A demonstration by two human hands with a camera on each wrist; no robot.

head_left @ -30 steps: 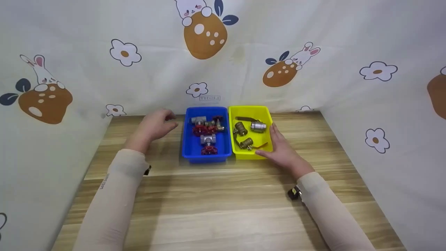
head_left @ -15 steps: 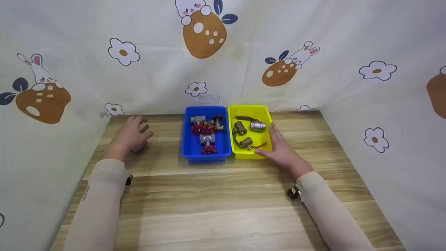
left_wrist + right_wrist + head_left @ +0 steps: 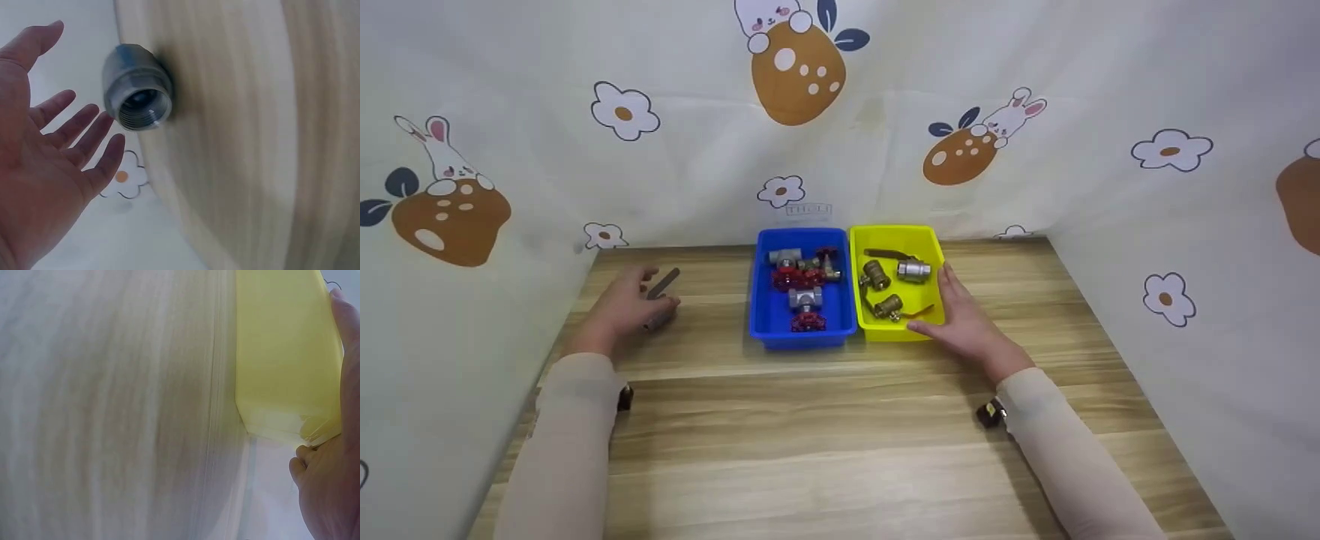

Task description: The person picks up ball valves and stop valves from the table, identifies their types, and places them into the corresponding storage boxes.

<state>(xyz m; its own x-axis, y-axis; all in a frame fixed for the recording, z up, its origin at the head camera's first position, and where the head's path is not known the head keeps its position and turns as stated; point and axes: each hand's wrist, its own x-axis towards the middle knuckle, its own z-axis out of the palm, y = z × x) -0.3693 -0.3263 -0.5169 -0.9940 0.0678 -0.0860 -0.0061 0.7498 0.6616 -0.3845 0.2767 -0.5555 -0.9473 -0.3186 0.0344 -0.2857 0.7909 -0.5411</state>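
My left hand (image 3: 622, 307) is over a grey metal ball valve (image 3: 138, 87) lying on the table at the left. Its lever handle (image 3: 664, 283) shows past my fingers in the head view. In the left wrist view the fingers are spread, beside the valve's threaded end and apart from it. My right hand (image 3: 971, 326) rests against the near right corner of a yellow bin (image 3: 896, 335), thumb on the near rim, straight fingers along the right side. Several lever-handled ball valves (image 3: 913, 271) lie inside the bin.
A blue bin (image 3: 802, 341) stands against the yellow bin's left side. Several valves with red handwheels (image 3: 808, 322) lie in it. Both bins stand on a wooden table (image 3: 825, 435), close to a patterned cloth wall (image 3: 697, 172) at the back and sides.
My left hand has moved left and toward me from beside the blue bin to the valve on the table. The right hand has kept its place on the yellow bin.
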